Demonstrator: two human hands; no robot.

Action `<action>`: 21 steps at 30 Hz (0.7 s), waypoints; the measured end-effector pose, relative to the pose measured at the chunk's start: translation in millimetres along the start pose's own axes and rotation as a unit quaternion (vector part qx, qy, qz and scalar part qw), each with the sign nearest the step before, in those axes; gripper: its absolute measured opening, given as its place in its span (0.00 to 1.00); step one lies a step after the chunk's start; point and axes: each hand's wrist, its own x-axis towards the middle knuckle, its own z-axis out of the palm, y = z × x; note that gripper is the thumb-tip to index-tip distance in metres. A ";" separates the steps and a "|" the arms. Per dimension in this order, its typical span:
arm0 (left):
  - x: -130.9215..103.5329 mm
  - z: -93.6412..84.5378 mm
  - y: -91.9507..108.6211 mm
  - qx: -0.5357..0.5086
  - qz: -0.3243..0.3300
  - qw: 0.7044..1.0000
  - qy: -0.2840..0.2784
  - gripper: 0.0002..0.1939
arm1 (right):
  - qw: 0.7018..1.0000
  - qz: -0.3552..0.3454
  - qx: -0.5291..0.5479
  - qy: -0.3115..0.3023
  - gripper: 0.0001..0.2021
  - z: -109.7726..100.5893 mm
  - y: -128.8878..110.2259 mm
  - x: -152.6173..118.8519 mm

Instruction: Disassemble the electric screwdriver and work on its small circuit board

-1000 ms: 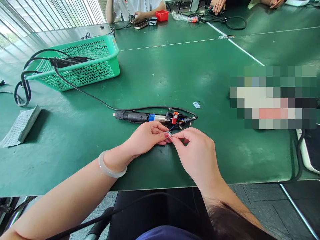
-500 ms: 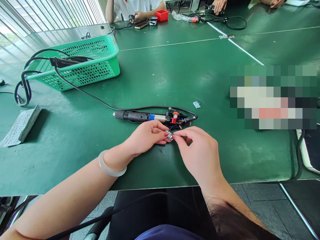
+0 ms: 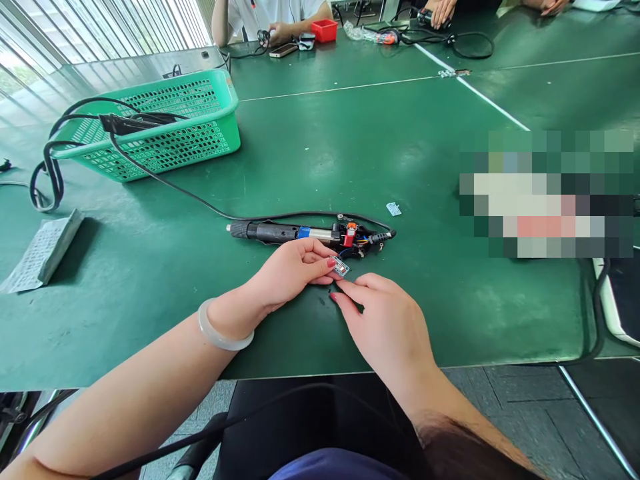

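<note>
Between thumb and fingers, my left hand [image 3: 300,270] pinches a small circuit board [image 3: 341,267], whose right part sticks out past the fingertips. My right hand [image 3: 387,320] is just below and right of the board, thumb and index finger apart with a gap between them, fingertips close to the left fingers; I see nothing in it. Just beyond the hands lies an opened black handheld tool [image 3: 277,233] with a red part and exposed wires at its right end. A second small board [image 3: 393,209] lies flat on the green table [image 3: 310,177], behind the right hand.
A green basket [image 3: 230,113] with black cables stands at the back left, its cable [image 3: 190,195] running to the tool. At the left lies a paper-wrapped packet [image 3: 47,250]. A blurred-out patch covers the right side. Across the table, people sit near a red box [image 3: 324,31].
My right hand has moved down and slightly left, away from the board, and its thumb has parted from the index finger. My left hand keeps its hold, with more of the board showing.
</note>
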 end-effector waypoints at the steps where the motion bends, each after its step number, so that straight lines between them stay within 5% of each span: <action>1: 0.0 -0.2 0.2 -0.003 0.002 1.000 0.001 0.05 | 1.000 0.001 -0.010 0.006 0.07 2.4 -1.7 1.6; 8: -0.6 -2.5 1.6 -0.004 0.005 1.000 -0.001 0.04 | 0.998 0.000 -0.033 0.050 0.12 11.5 -12.6 10.8; 21: 1.0 0.5 -2.9 0.041 0.026 0.999 -0.002 0.07 | 0.987 -0.005 0.050 0.150 0.10 -3.6 0.1 1.4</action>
